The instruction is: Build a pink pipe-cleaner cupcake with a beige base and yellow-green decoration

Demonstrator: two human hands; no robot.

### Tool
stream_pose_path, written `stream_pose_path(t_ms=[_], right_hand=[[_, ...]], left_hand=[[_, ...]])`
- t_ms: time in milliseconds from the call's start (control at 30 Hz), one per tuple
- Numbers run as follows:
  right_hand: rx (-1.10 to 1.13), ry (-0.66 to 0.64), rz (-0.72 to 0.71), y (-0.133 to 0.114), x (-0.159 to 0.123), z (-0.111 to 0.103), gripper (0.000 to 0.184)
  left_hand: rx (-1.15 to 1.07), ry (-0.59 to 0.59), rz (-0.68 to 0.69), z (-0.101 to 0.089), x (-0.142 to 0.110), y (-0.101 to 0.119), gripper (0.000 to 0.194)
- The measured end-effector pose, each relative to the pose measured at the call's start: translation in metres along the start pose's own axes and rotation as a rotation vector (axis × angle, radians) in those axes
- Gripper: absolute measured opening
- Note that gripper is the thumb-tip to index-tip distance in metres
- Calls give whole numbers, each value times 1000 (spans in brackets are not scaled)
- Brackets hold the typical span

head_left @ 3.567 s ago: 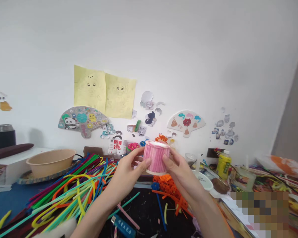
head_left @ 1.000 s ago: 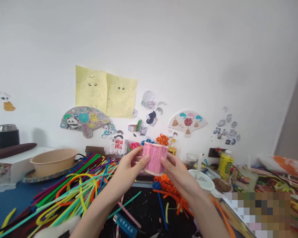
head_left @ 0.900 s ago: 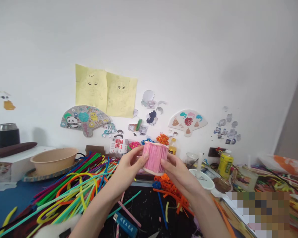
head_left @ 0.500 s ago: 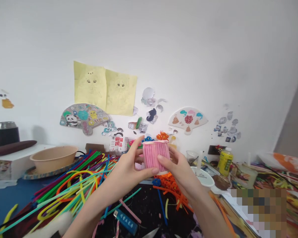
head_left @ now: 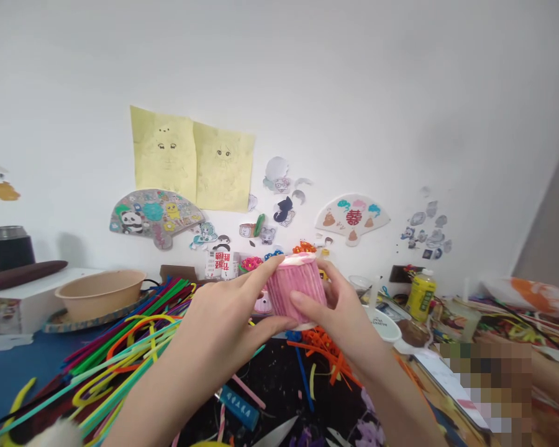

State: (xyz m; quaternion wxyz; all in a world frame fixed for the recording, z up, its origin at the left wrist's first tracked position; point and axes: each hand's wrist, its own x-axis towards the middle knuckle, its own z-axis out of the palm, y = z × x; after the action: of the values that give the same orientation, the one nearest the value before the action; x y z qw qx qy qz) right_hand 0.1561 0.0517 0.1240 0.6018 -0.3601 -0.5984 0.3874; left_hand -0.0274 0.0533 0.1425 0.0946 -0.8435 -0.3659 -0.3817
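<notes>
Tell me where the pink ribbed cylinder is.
The pink ribbed cylinder is just right of centre in the head view's lower half, held between the left hand and the right hand, with orange strips below it in the picture.

A cup (head_left: 300, 285) is held between the left hand (head_left: 221, 310) and right hand (head_left: 342, 316) above the desk (head_left: 7, 379). Pipe cleaners (head_left: 125, 329) lie on the desk's left, beside a bowl (head_left: 97, 298) on a mat (head_left: 58, 324). Near the back edge, right, stands a bottle (head_left: 420, 295).

You can see a tan bowl (head_left: 100, 297), with a black thermos (head_left: 12, 251) to its left. Well to the bowl's right you have a yellow bottle (head_left: 420, 298); above and rightward, a panda fan (head_left: 156, 217).
</notes>
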Motion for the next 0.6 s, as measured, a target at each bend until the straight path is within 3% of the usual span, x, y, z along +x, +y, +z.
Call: stream_pose_path(t_ms=[200, 467, 600], right_hand=[[-43, 32, 2, -3, -1, 1, 54], [-43, 55, 42, -4, -3, 3, 52], [-33, 63, 50, 0, -3, 4, 53]], left_hand=[[90, 63, 91, 1, -4, 1, 68], [148, 80, 111, 5, -5, 0, 61], [208, 149, 170, 6, -7, -1, 57]])
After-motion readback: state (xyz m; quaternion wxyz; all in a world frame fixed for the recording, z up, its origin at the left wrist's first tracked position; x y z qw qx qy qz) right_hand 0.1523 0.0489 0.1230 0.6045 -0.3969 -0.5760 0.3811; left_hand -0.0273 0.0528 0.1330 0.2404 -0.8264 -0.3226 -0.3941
